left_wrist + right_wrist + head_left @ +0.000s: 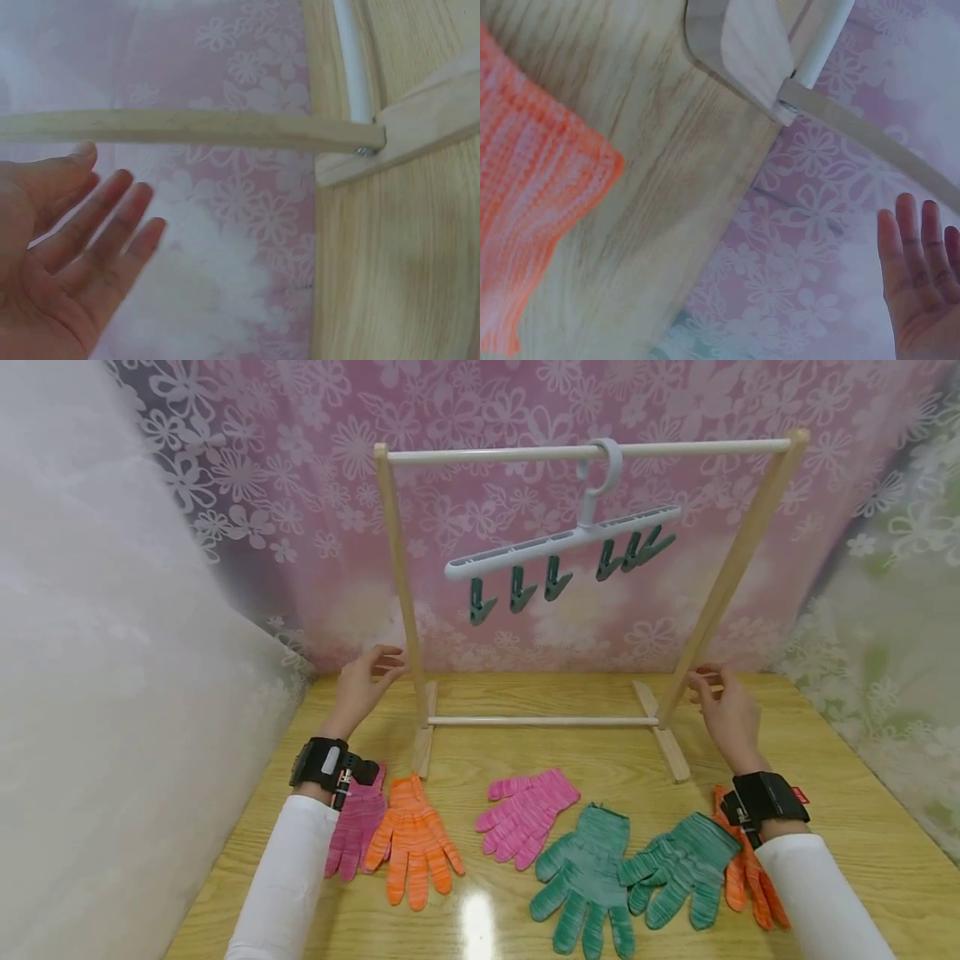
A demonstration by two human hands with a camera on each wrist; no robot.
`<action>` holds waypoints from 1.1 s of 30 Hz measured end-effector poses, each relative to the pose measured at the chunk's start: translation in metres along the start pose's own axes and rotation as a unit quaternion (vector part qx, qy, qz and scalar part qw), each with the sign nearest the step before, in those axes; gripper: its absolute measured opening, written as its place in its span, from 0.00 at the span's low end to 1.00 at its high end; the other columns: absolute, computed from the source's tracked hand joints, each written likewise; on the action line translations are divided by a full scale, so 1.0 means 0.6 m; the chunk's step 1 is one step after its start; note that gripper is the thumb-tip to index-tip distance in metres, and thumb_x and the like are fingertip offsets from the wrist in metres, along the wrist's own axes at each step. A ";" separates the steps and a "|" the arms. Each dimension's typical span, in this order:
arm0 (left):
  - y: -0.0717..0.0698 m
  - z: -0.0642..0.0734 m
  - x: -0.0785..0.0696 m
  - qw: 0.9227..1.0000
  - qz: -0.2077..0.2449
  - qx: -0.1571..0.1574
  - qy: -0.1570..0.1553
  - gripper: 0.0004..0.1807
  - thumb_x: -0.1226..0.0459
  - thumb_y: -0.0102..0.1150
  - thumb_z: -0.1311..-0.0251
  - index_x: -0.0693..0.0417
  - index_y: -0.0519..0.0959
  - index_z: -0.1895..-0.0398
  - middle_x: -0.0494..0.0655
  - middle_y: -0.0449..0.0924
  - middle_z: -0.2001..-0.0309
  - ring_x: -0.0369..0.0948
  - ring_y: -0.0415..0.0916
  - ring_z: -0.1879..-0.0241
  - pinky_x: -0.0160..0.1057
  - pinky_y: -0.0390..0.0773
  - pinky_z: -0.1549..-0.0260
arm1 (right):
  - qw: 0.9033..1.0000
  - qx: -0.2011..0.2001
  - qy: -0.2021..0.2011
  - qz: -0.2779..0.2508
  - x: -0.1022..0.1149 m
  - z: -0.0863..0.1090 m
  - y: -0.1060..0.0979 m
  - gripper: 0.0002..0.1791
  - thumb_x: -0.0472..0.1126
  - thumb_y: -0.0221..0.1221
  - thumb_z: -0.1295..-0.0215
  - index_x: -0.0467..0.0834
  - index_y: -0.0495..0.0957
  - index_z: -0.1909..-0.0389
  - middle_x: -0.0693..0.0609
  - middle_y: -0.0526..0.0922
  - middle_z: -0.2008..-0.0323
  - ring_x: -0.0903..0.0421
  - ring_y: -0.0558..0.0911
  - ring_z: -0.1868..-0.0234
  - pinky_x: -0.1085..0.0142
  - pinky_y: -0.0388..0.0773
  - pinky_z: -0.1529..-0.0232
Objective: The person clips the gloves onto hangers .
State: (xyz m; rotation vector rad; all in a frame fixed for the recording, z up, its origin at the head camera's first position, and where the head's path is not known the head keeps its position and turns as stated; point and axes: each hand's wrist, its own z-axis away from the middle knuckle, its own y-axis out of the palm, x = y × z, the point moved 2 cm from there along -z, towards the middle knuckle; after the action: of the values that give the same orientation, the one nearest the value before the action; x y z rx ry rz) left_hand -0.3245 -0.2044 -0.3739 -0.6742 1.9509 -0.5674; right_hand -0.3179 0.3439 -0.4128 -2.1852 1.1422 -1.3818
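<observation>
Your left hand (362, 687) and right hand (730, 716), loosely spread, flank the garment rack (402, 585), whose top rail (705, 447) suspends the clip hanger (588, 534) between them by its hook (615, 465).

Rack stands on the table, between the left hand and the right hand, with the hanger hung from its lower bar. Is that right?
Not quite: the hanger hangs from the rack's top bar, not the lower one, as the head view shows. The rest holds.
</observation>
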 end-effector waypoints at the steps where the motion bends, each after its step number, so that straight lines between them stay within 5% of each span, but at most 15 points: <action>1: -0.006 0.003 -0.001 1.000 -0.016 0.008 -0.002 0.19 0.62 0.62 0.29 0.60 0.78 0.40 0.59 0.85 0.48 0.56 0.83 0.50 0.55 0.81 0.49 | 1.000 -0.004 -0.003 0.001 0.004 0.002 -0.002 0.23 0.52 0.52 0.21 0.38 0.75 0.40 0.35 0.84 0.56 0.84 0.71 0.75 0.84 0.69 0.76; 10: -0.039 0.050 -0.003 0.994 -0.093 0.056 -0.030 0.15 0.60 0.58 0.26 0.62 0.82 0.45 0.60 0.85 0.50 0.58 0.83 0.53 0.56 0.82 0.51 | 0.991 -0.069 -0.117 0.002 0.102 0.008 0.003 0.14 0.44 0.58 0.24 0.38 0.84 0.64 0.42 0.85 0.75 0.75 0.73 0.82 0.84 0.63 0.82; 16: -0.043 0.103 0.023 0.991 -0.114 0.057 -0.040 0.13 0.63 0.59 0.27 0.64 0.83 0.49 0.61 0.86 0.53 0.56 0.85 0.58 0.56 0.83 0.54 | 0.971 -0.098 -0.215 -0.046 0.210 0.010 0.012 0.08 0.36 0.61 0.27 0.38 0.86 0.64 0.44 0.87 0.75 0.52 0.82 0.80 0.86 0.64 0.78; 23: -0.054 0.158 0.065 0.989 -0.105 0.068 -0.082 0.13 0.65 0.59 0.28 0.67 0.82 0.50 0.64 0.85 0.56 0.53 0.85 0.65 0.50 0.85 0.63 | 0.961 -0.023 -0.259 -0.096 0.335 0.028 0.026 0.10 0.40 0.58 0.25 0.40 0.86 0.55 0.46 0.89 0.65 0.52 0.86 0.70 0.85 0.73 0.67; 28: -0.057 0.189 0.086 0.984 -0.090 0.070 -0.136 0.14 0.66 0.61 0.29 0.69 0.79 0.48 0.66 0.84 0.56 0.51 0.85 0.68 0.44 0.86 0.71 | 0.951 0.030 -0.275 -0.137 0.401 0.035 0.057 0.15 0.39 0.59 0.26 0.41 0.82 0.42 0.46 0.89 0.56 0.52 0.88 0.63 0.69 0.84 0.65; 33: -0.049 0.210 0.098 0.973 -0.141 0.072 -0.167 0.14 0.62 0.63 0.31 0.66 0.78 0.54 0.60 0.84 0.60 0.48 0.83 0.68 0.46 0.83 0.69 | 0.950 0.077 -0.250 -0.169 0.448 0.035 0.089 0.23 0.41 0.59 0.25 0.41 0.73 0.32 0.45 0.84 0.43 0.48 0.86 0.49 0.53 0.86 0.55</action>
State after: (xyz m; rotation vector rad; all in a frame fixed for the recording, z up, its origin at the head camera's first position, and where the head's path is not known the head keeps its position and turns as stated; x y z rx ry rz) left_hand -0.2282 -0.2788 -0.4471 -0.8999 1.4973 -0.7111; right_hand -0.2665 0.1026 -0.2919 -2.4857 0.4811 -0.8972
